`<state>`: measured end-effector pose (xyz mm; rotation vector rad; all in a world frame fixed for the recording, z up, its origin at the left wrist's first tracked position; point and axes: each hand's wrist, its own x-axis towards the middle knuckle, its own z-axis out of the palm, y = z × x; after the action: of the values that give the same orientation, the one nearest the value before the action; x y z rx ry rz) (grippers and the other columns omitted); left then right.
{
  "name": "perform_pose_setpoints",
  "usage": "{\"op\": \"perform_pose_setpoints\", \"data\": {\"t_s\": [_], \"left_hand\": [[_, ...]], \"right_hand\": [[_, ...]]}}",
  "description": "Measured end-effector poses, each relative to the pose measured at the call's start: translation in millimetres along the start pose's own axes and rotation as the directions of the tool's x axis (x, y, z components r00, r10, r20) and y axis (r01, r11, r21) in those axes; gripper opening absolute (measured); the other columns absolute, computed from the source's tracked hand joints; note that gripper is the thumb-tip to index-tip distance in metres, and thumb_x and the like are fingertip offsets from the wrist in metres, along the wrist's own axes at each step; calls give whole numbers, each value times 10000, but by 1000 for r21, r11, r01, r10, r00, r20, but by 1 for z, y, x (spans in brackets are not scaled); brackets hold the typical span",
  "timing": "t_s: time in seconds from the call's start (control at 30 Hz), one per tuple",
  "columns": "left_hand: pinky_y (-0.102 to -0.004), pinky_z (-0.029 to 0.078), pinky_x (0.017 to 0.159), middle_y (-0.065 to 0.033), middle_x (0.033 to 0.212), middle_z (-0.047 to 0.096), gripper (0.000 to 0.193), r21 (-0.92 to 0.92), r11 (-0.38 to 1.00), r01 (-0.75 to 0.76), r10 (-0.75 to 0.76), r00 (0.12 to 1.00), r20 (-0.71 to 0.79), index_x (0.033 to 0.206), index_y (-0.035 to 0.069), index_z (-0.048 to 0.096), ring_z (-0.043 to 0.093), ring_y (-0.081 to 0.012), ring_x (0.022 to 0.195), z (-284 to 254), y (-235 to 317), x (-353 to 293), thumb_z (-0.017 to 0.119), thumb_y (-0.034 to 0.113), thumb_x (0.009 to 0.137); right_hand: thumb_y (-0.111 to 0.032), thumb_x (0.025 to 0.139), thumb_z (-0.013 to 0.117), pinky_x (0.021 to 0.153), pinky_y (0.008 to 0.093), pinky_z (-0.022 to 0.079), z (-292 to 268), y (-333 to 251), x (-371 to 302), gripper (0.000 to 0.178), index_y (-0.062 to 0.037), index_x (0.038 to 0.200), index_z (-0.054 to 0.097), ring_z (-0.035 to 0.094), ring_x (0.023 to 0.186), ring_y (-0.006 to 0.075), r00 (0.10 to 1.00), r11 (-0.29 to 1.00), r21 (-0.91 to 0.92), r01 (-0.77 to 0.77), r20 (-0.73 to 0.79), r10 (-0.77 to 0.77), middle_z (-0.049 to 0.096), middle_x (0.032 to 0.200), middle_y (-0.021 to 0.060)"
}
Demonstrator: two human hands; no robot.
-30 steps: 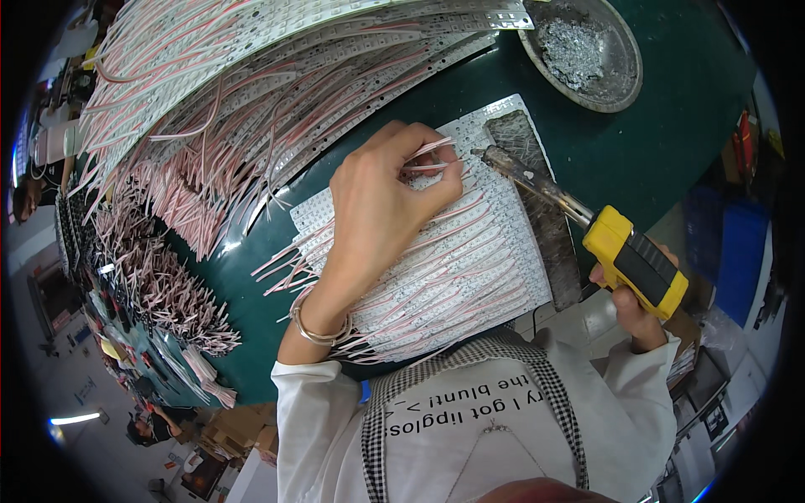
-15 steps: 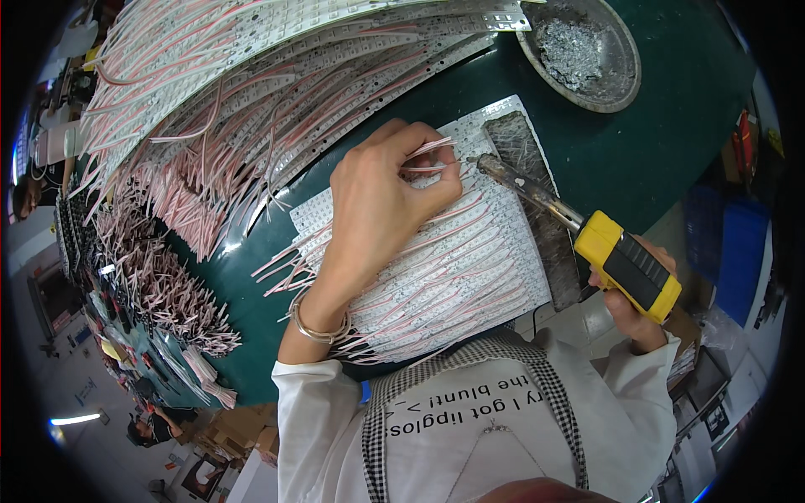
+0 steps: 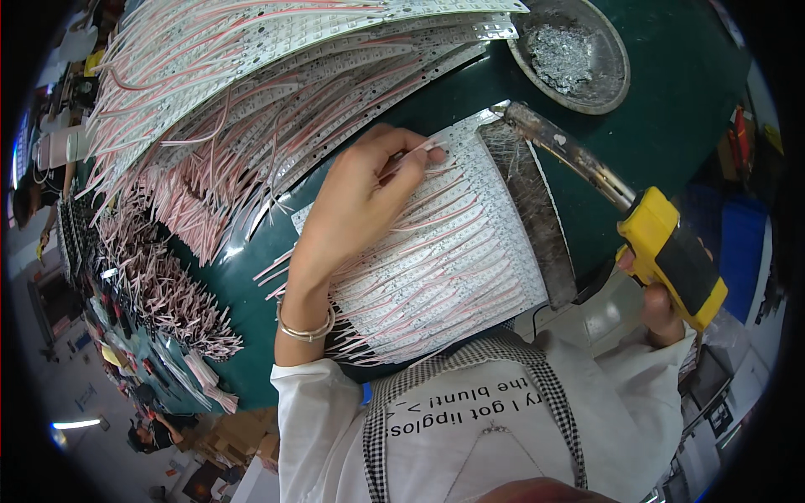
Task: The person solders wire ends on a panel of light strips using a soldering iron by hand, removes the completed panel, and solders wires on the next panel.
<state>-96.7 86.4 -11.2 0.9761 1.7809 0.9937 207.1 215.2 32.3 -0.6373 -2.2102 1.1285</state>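
Observation:
A white circuit board panel [image 3: 478, 243] lies in front of me, with rows of red and white wires attached across it. My left hand [image 3: 369, 184] is over its far part, thumb and fingers pinching a thin wire [image 3: 434, 142]. In my right hand [image 3: 662, 302] is a yellow and black soldering gun [image 3: 671, 251], held by its handle. The gun's metal tip is at the panel's far right corner, above a dark, worn flat bar [image 3: 532, 201] lying along the panel's right edge. Whether the tip touches anything I cannot tell.
A thick stack of wired panels [image 3: 293, 67] fills the far left of the green table [image 3: 662, 134]. Bundles of short dark and pink wires [image 3: 159, 268] lie at the left. A round metal bowl [image 3: 616, 92] with silvery scraps stands at the far right.
The soldering gun has moved to the right and its tip farther away, off the wire area to the corner. My left hand has shifted slightly left, still pinching wire.

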Motion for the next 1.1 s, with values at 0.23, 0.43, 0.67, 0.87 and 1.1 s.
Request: {"op": "perform_pose_setpoints", "data": {"t_s": [0.23, 0.43, 0.67, 0.87, 1.1], "left_hand": [[-222, 413, 625, -37, 828, 641, 226, 279, 954, -112, 145, 984, -101, 1058, -9, 683, 528, -88, 694, -3, 1, 4, 588, 154, 934], [-233, 417, 597, -42, 773, 626, 230, 201, 978, -51, 92, 976, -199, 937, -30, 667, 514, -75, 653, 9, 7, 6, 656, 175, 832], [-330, 525, 684, -125, 778, 703, 254, 290, 955, 59, 21, 963, -267, 837, 5, 681, 687, -261, 711, 22, 13, 5, 699, 236, 732], [-335, 522, 693, -139, 779, 702, 258, 273, 960, 68, 8, 964, -267, 824, -13, 678, 686, -260, 717, 20, 12, 4, 696, 222, 719], [-330, 521, 695, -138, 777, 702, 254, 279, 957, 77, -5, 968, -249, 824, -16, 679, 685, -258, 716, 20, 13, 5, 692, 212, 713]], "right_hand": [[-296, 813, 753, 632, 270, 533, 8, 16, -13, 420, 33, 1059, 664, 672, 638, 144, 987, 984, 95, -153, 54, 148, 688, 755, 57], [-206, 795, 768, 613, 240, 527, 17, 22, -19, 373, 28, 1069, 671, 666, 640, 111, 965, 936, 234, -263, 43, 260, 692, 842, 74], [-196, 795, 767, 590, 224, 522, 20, 21, -16, 385, 29, 1091, 668, 663, 639, 104, 960, 929, 242, -279, 83, 267, 691, 872, 75], [-208, 768, 775, 623, 271, 538, 15, 25, -16, 366, 6, 1053, 689, 675, 644, 153, 968, 967, 111, -229, 131, 214, 697, 852, 84], [-469, 878, 669, 689, 274, 549, 4, 24, -18, 664, -20, 1341, 510, 636, 791, 121, 916, 967, 25, -253, 329, 231, 652, 1148, 154]]}}
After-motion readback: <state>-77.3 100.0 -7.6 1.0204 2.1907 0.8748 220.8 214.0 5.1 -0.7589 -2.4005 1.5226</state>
